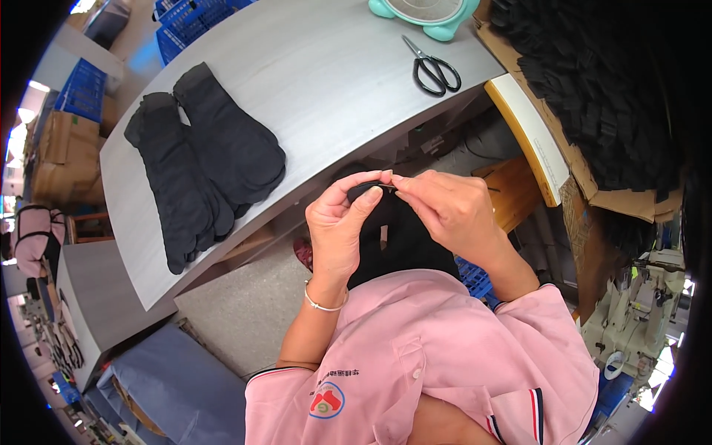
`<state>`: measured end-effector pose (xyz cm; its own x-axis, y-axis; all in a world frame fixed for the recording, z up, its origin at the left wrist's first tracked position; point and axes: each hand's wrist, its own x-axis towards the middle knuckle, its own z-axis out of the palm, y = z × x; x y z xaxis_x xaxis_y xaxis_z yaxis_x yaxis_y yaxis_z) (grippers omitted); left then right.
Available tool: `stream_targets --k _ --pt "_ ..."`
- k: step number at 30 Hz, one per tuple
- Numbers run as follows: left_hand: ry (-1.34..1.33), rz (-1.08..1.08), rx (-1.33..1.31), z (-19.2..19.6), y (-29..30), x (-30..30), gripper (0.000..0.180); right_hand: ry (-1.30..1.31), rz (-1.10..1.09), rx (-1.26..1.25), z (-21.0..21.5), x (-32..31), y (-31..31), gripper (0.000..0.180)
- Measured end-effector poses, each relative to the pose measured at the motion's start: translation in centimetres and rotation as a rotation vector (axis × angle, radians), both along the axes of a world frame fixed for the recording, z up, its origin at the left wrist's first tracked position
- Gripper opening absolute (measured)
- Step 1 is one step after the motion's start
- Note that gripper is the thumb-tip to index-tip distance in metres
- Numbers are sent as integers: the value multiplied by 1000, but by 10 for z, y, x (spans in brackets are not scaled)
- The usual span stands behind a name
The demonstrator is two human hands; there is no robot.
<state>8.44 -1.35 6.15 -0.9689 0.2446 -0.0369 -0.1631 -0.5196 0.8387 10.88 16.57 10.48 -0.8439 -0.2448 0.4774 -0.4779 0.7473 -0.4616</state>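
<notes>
The left hand [334, 220] pinches a small piece of black fabric [361, 190] between thumb and index finger, above the lap and just off the near edge of the grey counter [319, 74]. The right hand [452, 209] meets it from the other side, thumb and index fingers pressed together beside the fabric; what lies between those tips is too small to make out. Black trousers [404, 245] behind blur the fabric's lower outline. On the counter's left part, two stacks of black socks [236, 137] lie side by side, well apart from the hands. Near the right end rest black-handled scissors [432, 70], with a mint-green footed object [445, 28] beyond them. To the right, a white board with a yellow edge [528, 141] and a cardboard box [630, 205] heaped with black fabric pieces [586, 89] crowd the right forearm's side. Blue plastic crates [178, 33] stand past the far edge, and a blue-grey cover [182, 382] lies at lower left.
</notes>
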Motion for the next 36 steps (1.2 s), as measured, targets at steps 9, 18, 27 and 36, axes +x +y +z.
stream_targets --k 9,18,27,36 --pt "-19 92 16 1 12 -1 24 -32 -119 -445 -22 -8 -20 15" --pt "84 115 -42 32 21 -10 38 -422 -88 -971 -15 -21 -12 24" --pt "97 -153 293 24 -3 -18 53 -569 107 -898 8 -27 -6 22" --pt "258 4 140 12 -26 -23 24 27 10 -377 20 -1 -26 29"
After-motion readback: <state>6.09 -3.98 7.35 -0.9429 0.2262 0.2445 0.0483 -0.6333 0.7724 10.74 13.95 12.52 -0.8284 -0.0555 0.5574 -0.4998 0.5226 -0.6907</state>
